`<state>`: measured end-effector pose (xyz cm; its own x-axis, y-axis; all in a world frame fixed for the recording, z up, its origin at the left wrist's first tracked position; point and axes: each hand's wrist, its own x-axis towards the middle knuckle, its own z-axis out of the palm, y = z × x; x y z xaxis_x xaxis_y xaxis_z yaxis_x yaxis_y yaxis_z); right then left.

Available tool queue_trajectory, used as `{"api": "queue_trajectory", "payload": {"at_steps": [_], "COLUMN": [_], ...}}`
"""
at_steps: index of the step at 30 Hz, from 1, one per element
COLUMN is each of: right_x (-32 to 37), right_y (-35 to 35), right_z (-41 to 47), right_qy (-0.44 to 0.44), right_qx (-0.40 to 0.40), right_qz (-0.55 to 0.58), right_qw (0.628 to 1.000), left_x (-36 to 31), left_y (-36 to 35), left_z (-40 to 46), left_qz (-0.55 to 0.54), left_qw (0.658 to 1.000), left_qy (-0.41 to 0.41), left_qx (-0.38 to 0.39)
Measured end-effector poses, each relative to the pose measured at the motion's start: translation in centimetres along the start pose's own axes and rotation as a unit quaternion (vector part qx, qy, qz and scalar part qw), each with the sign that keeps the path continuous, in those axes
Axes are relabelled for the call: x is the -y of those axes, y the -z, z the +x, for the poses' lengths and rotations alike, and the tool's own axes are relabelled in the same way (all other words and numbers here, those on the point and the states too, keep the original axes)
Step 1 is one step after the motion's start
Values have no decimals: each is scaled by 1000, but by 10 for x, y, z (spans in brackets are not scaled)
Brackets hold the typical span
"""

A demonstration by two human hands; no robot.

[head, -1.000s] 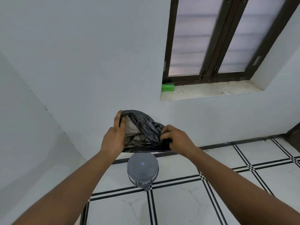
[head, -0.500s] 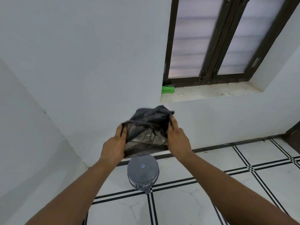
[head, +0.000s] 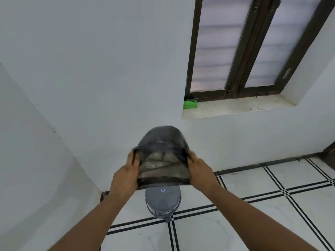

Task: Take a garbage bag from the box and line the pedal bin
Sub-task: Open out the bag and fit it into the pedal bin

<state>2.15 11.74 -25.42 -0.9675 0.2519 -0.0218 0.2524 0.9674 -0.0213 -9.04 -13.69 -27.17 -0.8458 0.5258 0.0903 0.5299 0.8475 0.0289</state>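
A black garbage bag [head: 162,142] is held up in front of me, its mouth spread wide and its body puffed out with air. My left hand [head: 126,175] grips the bag's left edge and my right hand [head: 199,171] grips its right edge. Below the bag stands the grey round pedal bin [head: 163,201] on the floor, lid shut, with a small blue light on top and its pedal at the front. The green garbage bag box [head: 190,104] lies on the window sill at the far left end.
A white wall corner lies to the left of the bin. A stone window sill [head: 235,107] with a dark-framed window [head: 233,48] is up right. White floor tiles with black lines [head: 272,205] spread around the bin. A dark door frame edge [head: 329,153] shows at far right.
The crumpled bag has been pulled open between both hands and has ballooned upward. My right hand has shifted from the front of the bag to its right edge.
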Motion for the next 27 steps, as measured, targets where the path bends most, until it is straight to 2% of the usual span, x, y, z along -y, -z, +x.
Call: {"api": "queue_trajectory", "payload": {"at_steps": [1, 2, 3, 4, 5, 6, 7, 8, 9, 10, 12, 14, 15, 16, 17, 18, 19, 20, 21, 22, 23, 25, 27], "right_x": [0, 4, 7, 10, 11, 10, 8, 9, 10, 12, 16, 20, 22, 25, 27, 31, 35, 39, 41, 44, 46, 45, 44], "right_y": [5, 15, 23, 24, 20, 11, 1, -6, -12, -11, -5, 1, 3, 4, 6, 7, 8, 5, 2, -3, -10, -22, -31], "right_z": [-4, -10, -15, -17, -17, -14, -9, -4, -1, 2, 3, 1, -2, -6, -10, -14, -18, -21, -23, -23, -21, -19, -18], "right_qy": [19, 33, 33, 26, 15, -3, -29, -65, -92, -91, -67, -41, -26, -12, 1, 9, 1, -9, -17, -29, -50, -85, -57], "right_qx": [136, 287, 411, 475, 476, 428, 340, 226, 113, 10, -153, -228, -209, -143, -38, 92, 218, 304, 346, 354, 333, 233, 81], "right_qz": [-34, -74, -103, -105, -90, -63, -21, 41, 106, 149, 135, 95, 66, 26, -22, -68, -96, -99, -89, -66, -32, 30, 5], "right_qw": [990, 954, 905, 873, 875, 902, 940, 971, 984, 985, 977, 968, 975, 989, 999, 993, 971, 947, 934, 932, 941, 968, 995], "left_x": [2, 5, 6, 4, 2, 1, 0, 0, -1, -2, -2, 0, 4, 8, 14, 22, 31, 39, 43, 49, 53, 59, 59], "left_y": [0, 1, 4, 6, 8, 9, 9, 8, 9, 12, 16, 18, 15, 10, 1, -10, -20, -28, -32, -35, -37, -35, -27], "left_z": [0, 1, 1, 1, 1, 2, 5, 8, 7, 6, 3, -4, -8, -13, -17, -20, -25, -28, -32, -37, -39, -38, -38], "left_qz": [32, 62, 74, 61, 41, 22, 10, -1, -31, -66, -82, -73, -57, -38, -14, 15, 36, 44, 37, 21, 8, -28, -59], "left_qw": [994, 972, 929, 877, 845, 851, 886, 932, 967, 984, 990, 984, 986, 991, 998, 1000, 993, 972, 945, 929, 929, 953, 971], "left_qy": [-30, -48, -43, -20, 6, 19, 29, 42, 71, 99, 111, 81, 61, 41, 24, 9, -6, -15, -14, 3, 23, 74, 98], "left_qx": [103, 221, 359, 476, 534, 525, 463, 359, 242, 135, -32, -139, -147, -117, -61, 17, 113, 232, 324, 370, 368, 293, 209]}}
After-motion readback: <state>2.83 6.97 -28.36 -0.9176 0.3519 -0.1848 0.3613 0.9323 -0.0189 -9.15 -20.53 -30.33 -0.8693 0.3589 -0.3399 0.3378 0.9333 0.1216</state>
